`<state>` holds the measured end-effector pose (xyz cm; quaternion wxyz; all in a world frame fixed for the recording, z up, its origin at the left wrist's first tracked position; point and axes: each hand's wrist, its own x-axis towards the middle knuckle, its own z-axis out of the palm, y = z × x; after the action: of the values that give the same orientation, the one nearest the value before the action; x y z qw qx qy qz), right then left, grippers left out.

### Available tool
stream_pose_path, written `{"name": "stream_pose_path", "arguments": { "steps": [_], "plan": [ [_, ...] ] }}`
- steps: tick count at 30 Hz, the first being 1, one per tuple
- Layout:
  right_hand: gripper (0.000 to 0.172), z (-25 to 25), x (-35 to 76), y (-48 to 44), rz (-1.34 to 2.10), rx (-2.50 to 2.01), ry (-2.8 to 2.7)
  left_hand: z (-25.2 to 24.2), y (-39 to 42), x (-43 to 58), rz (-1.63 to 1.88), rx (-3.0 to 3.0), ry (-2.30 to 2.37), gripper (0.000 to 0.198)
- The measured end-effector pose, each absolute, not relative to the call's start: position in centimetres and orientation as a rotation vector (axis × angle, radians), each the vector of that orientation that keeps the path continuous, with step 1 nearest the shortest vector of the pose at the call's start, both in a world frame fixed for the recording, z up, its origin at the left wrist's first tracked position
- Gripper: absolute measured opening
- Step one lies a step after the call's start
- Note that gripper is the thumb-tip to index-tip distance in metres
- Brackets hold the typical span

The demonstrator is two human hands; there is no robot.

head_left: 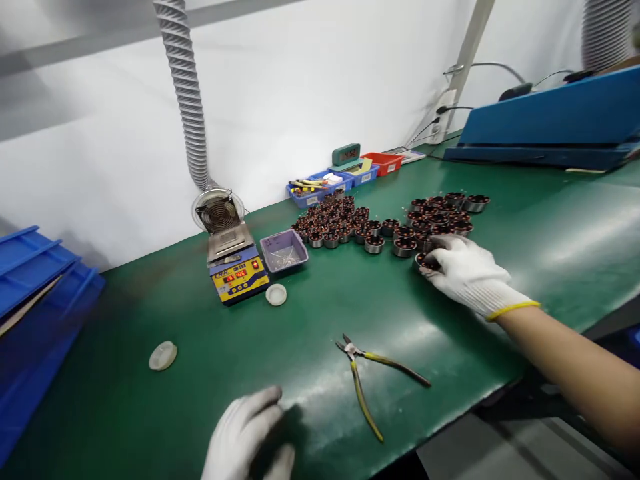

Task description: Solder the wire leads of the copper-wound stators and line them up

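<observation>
My right hand point(460, 270), in a white knit glove with a yellow cuff, has its fingers around a motor stator point(429, 264), a round metal ring with copper windings. This stator sits at the near edge of a cluster of similar stators point(404, 247). At the bottom of the view, my left hand point(245, 433) is gloved too; its thumb and fingers are apart, with nothing visible between them. To its right, diagonal cutters point(353, 349) with yellow-green handles lie spread on the green tabletop.
A yellow-and-blue soldering unit point(239, 277) stands beside a purple tray point(284, 251). Two white lids point(163, 356) lie on the table. Parts bins point(313, 199) and a clock point(346, 155) are at the back, blue crates point(45, 313) at left, a blue machine point(550, 117) at right.
</observation>
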<state>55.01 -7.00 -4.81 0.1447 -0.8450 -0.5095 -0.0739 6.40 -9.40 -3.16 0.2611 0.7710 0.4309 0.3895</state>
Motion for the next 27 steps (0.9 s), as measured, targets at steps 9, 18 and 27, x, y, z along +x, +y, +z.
{"name": "stream_pose_path", "arguments": {
  "steps": [9, 18, 27],
  "plan": [
    [0.037, -4.4, 34.3, -7.7, 0.349, -1.277, -1.908, -2.7, -4.3, 14.7, 0.363, 0.644, 0.677, 0.077],
    [0.017, -5.0, 28.8, -4.3, -0.058, -1.128, -1.838, -2.2, -3.5, 12.9, 1.002, 0.319, 0.862, 0.056],
    [0.01, -3.0, 28.2, -4.3, -0.041, -0.938, -1.853, -0.7, -3.7, 11.1, 0.936, 0.208, 0.661, 0.028]
  ]
}}
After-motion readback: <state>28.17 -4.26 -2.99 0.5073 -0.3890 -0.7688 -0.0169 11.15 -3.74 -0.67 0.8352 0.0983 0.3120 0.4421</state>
